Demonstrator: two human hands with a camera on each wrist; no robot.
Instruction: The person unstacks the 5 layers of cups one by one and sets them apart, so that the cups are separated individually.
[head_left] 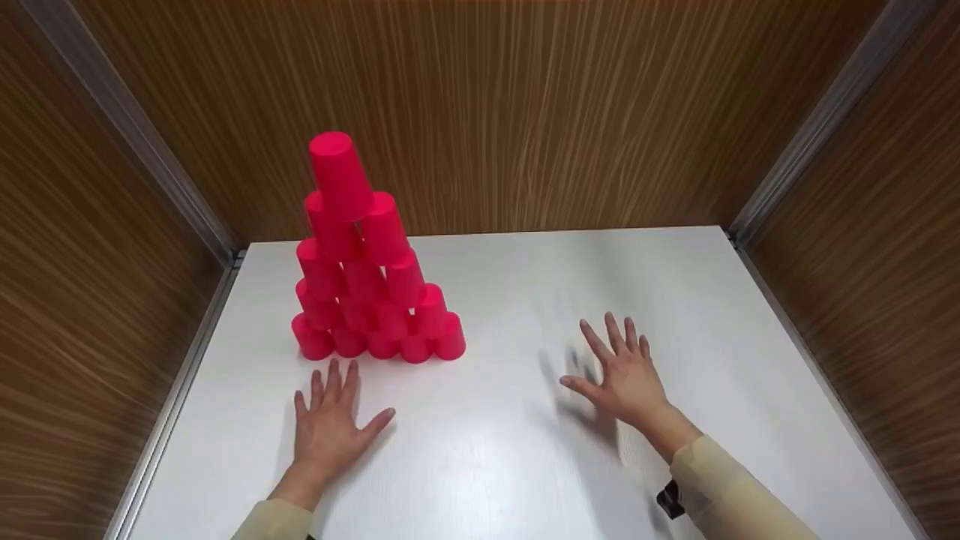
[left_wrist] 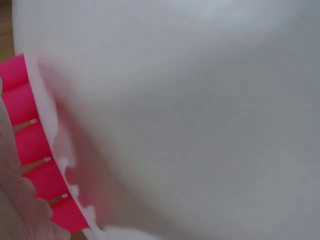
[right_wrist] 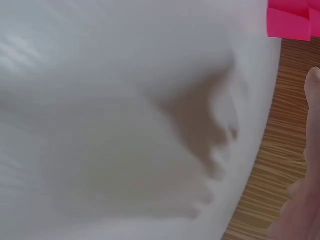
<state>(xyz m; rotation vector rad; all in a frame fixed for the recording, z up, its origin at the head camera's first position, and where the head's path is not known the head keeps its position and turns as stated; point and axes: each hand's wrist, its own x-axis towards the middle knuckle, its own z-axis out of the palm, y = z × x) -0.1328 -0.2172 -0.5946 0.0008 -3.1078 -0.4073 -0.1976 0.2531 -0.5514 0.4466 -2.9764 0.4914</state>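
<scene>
Left of centre in the head view, a tall pyramid of pinkish-red, tapered, plastic-looking cups (head_left: 366,281) stands on the white, flat tabletop (head_left: 480,450), each closed base facing up, in rows that narrow to a single top cup (head_left: 341,176). Your left hand (head_left: 326,435) lies at the lower left of the frame, its fingers spread and pointing at the bottom row; they are just in front of it, though you cannot tell from these views whether a fingertip touches a cup. Your right hand (head_left: 630,382) is right of centre, well apart from the cups and above its own shadow. The grip is apart on both sides, fingers and thumb splayed, with nothing held. The likeliest trouble is at the base: if your left fingertips push forward, they could shift a bottom cup, widen a gap and leave the rows above without support. The top cup looks the most exposed, since it perches on just two others and a light bump to the tabletop might tip it. A careless sweep of your right hand toward the left, or a drag of your beige left sleeve (head_left: 277,521) close to the base, could also bring the cups down.
</scene>
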